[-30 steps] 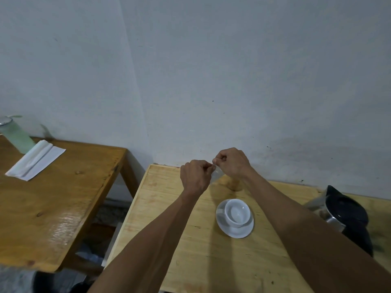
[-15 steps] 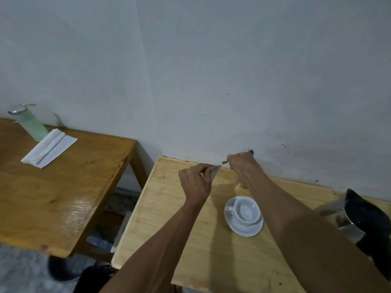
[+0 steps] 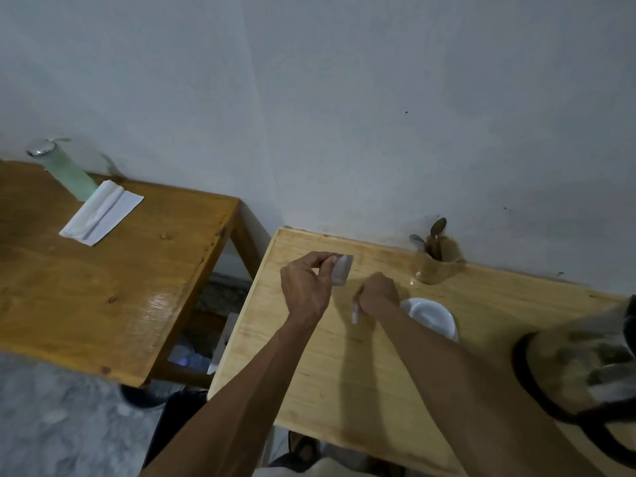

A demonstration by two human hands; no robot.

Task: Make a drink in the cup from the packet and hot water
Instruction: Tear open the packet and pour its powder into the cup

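Main risk, as I judged it: the packet (image 3: pixel 341 274) looked already torn, open end unclear, and it sat over bare desk (image 3: pixel 309 356), not over the cup (image 3: pixel 432 316). Any tilt en route to the cup could have spilled powder on the wood. It was held only by a thumb-and-fingertip pinch of the left hand (image 3: pixel 304 290), so a slack grip or a squeeze could also have pushed contents out.

2nd risk: the right forearm lay across the near side of the cup & saucer, partly hiding them. A careless swing of that arm could have knocked the cup, or clipped the kettle (image 3: pixel 581 370), which stood close by at the right edge w/ hot water presumably inside. Frame blurred there, so lid state couldn't be told.

3rd: the right hand (image 3: pixel 377 294) was curled shut, pinching a thin pale strip (image 3: pixel 354 313), probably the torn-off top. Dropped into the cup, it would have fouled the drink.

Positions: packet raised just above the desk, at the left hand's fingertips, left of & slightly beyond the right hand; the two hands were near but apart. Cup sat just right of the right hand, roughly touching the wrist in view, though contact couldn't be confirmed. Spoon holder (image 3: pixel 437 263) stood beyond the cup by the wall.
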